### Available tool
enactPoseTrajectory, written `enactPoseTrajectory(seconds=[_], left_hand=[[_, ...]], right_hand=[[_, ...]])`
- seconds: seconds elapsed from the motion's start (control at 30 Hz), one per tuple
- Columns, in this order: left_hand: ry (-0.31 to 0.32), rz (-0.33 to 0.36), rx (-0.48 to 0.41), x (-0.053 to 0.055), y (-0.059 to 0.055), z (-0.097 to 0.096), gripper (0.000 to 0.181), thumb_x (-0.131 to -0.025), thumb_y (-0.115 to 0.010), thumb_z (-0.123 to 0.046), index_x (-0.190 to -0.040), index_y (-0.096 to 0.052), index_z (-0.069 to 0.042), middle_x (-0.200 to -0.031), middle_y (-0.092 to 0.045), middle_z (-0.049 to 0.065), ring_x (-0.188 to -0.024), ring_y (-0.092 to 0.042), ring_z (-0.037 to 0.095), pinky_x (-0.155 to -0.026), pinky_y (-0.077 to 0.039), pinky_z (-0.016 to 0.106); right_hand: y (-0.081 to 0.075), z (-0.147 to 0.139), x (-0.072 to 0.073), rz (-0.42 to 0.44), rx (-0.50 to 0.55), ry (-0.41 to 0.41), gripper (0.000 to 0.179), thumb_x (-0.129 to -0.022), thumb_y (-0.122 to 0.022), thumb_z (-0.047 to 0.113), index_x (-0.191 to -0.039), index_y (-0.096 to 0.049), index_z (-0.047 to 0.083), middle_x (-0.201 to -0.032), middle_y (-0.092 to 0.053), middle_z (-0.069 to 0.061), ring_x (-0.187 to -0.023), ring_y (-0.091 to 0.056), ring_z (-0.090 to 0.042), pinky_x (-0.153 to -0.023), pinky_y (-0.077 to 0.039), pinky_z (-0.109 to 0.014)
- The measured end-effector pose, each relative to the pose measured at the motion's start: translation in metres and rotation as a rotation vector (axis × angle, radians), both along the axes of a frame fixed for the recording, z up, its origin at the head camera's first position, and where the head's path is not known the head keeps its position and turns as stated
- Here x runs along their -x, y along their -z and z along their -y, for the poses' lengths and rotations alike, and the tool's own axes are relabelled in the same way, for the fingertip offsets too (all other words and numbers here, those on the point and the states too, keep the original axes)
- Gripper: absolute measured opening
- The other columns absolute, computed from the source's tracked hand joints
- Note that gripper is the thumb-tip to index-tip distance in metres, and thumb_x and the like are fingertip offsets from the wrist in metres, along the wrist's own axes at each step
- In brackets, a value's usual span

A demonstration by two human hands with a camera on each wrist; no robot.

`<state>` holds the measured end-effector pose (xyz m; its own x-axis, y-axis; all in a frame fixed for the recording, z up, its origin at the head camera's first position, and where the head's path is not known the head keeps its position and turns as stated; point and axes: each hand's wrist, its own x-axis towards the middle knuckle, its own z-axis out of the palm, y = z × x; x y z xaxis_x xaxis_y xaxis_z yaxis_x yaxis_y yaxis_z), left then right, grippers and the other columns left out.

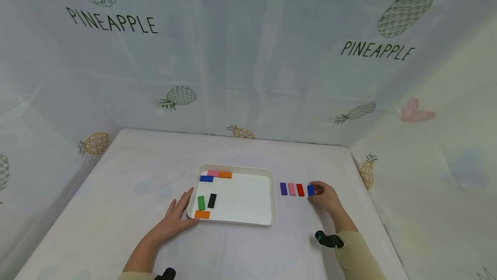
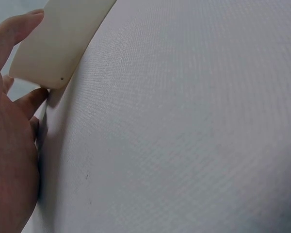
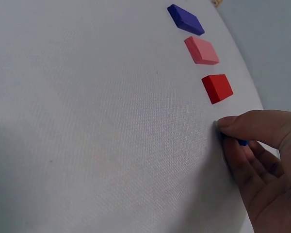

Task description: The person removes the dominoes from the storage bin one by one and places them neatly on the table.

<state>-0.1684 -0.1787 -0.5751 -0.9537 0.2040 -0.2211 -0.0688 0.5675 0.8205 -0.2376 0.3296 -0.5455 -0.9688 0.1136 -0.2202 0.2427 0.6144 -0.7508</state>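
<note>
My right hand (image 1: pixel 326 198) pinches a blue block (image 1: pixel 310 190) between thumb and fingers at the right end of a short row. In the right wrist view the thumb and fingers cover most of that block (image 3: pixel 243 142). Left of it lie a red block (image 1: pixel 300 190), a pink block (image 1: pixel 292 189) and a purple block (image 1: pixel 284 189). My left hand (image 1: pixel 175 219) rests at the near left corner of a white tray (image 1: pixel 248 223), fingers extended along its left side and thumb at the front edge. The left wrist view shows the tray's outer wall (image 2: pixel 58 43) beside the thumb.
Inside the tray, a pink block (image 1: pixel 213 173), an orange block (image 1: pixel 225 175) and a blue block (image 1: pixel 206 178) sit by the far left corner. Nearer are a green block (image 1: pixel 201 202), a black block (image 1: pixel 212 200) and another orange block (image 1: pixel 202 214). Pineapple-print curtains (image 1: pixel 240 55) surround the table.
</note>
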Motion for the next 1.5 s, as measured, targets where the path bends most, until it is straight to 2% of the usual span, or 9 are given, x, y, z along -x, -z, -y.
enactPoseTrajectory(seconds=[0.13, 0.43, 0.6, 0.93, 1.2, 1.5], left_hand=[[0.004, -0.001, 0.002, 0.001, 0.000, 0.000, 0.104, -0.079, -0.079, -0.034, -0.158, -0.012, -0.024, -0.161, -0.019, 0.012, -0.148, 0.002, 0.034, -0.113, 0.010, 0.060], [-0.008, 0.016, 0.003, 0.000, 0.000, -0.001, 0.105, -0.078, -0.079, -0.037, -0.158, -0.012, -0.025, -0.161, -0.019, 0.012, -0.148, 0.004, 0.035, -0.112, 0.009, 0.061], [-0.010, 0.018, 0.003, 0.000, 0.000, -0.001, 0.105, -0.078, -0.079, -0.036, -0.158, -0.013, -0.025, -0.160, -0.019, 0.012, -0.147, 0.005, 0.035, -0.112, 0.009, 0.062], [-0.017, 0.027, 0.017, 0.001, 0.000, -0.001, 0.104, -0.078, -0.079, -0.037, -0.158, -0.013, -0.026, -0.161, -0.019, 0.012, -0.147, 0.007, 0.037, -0.110, 0.006, 0.067], [-0.016, 0.028, 0.016, 0.000, -0.001, -0.001, 0.104, -0.078, -0.079, -0.037, -0.158, -0.013, -0.027, -0.161, -0.019, 0.012, -0.147, 0.007, 0.037, -0.110, 0.006, 0.067], [-0.023, 0.035, 0.020, 0.000, -0.002, -0.002, 0.105, -0.077, -0.080, -0.038, -0.158, -0.014, -0.027, -0.161, -0.018, 0.012, -0.146, 0.009, 0.038, -0.109, 0.006, 0.068]], right_hand=[[0.001, -0.003, 0.002, -0.002, -0.036, -0.041, 0.054, -0.079, -0.078, 0.000, -0.129, -0.058, -0.003, -0.116, -0.058, -0.021, -0.098, -0.056, -0.032, -0.079, -0.051, -0.039], [0.008, -0.011, 0.007, 0.020, -0.100, -0.073, 0.054, -0.080, -0.080, 0.012, -0.130, -0.061, 0.005, -0.123, -0.056, -0.022, -0.108, -0.052, -0.037, -0.087, -0.047, -0.050], [0.009, -0.013, 0.007, 0.036, -0.098, -0.083, 0.055, -0.081, -0.080, 0.018, -0.131, -0.061, 0.007, -0.121, -0.056, -0.020, -0.106, -0.050, -0.035, -0.089, -0.046, -0.050], [0.001, -0.011, 0.007, 0.054, -0.077, -0.120, 0.054, -0.083, -0.078, 0.016, -0.133, -0.060, 0.008, -0.119, -0.054, -0.019, -0.104, -0.047, -0.034, -0.085, -0.045, -0.045], [0.008, -0.014, 0.008, 0.052, -0.068, -0.124, 0.055, -0.083, -0.078, 0.016, -0.134, -0.059, 0.009, -0.122, -0.052, -0.019, -0.107, -0.046, -0.035, -0.089, -0.044, -0.050], [0.012, -0.015, 0.009, 0.051, -0.057, -0.126, 0.064, -0.083, -0.078, 0.018, -0.141, -0.052, 0.011, -0.126, -0.050, -0.021, -0.108, -0.044, -0.036, -0.088, -0.044, -0.048]])
